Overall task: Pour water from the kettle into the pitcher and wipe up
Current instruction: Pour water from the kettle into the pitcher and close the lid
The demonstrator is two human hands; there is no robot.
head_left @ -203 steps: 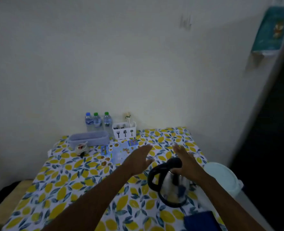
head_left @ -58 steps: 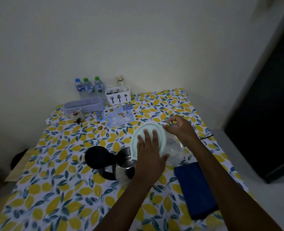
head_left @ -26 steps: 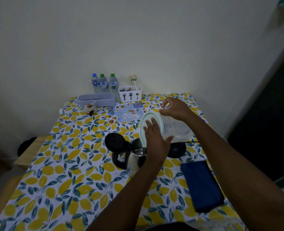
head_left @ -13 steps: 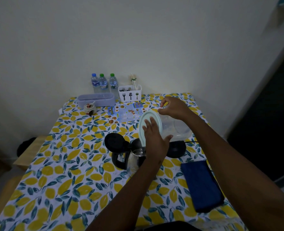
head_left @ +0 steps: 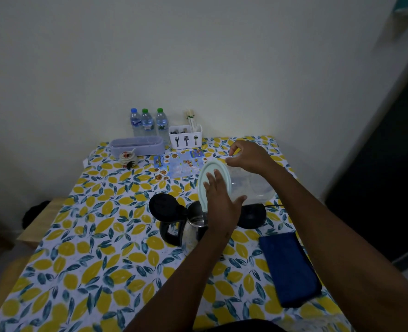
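A clear plastic pitcher [head_left: 252, 188] lies tilted on its side above the table, its pale green lid [head_left: 211, 170] facing left over the kettle. My left hand [head_left: 222, 202] presses flat on the lid, thumb hooked under the pitcher's body. My right hand [head_left: 248, 156] grips the pitcher's far upper edge. The steel kettle [head_left: 192, 227] stands just below the lid's lower edge, its black lid [head_left: 162, 204] flipped open to the left. A folded dark blue cloth [head_left: 289, 267] lies at the right of the table.
The black kettle base [head_left: 254, 215] with its cord sits under the pitcher. At the back stand three water bottles [head_left: 146, 122], a white cutlery holder [head_left: 185, 136], a lilac box [head_left: 137, 145] and a printed leaflet [head_left: 179, 164]. The table's right edge is close to the cloth.
Earlier the kettle stood shut on its base with my hands at it; now it stands off the base, open, and both hands hold the tilted pitcher. Almost nothing moved over the last second.
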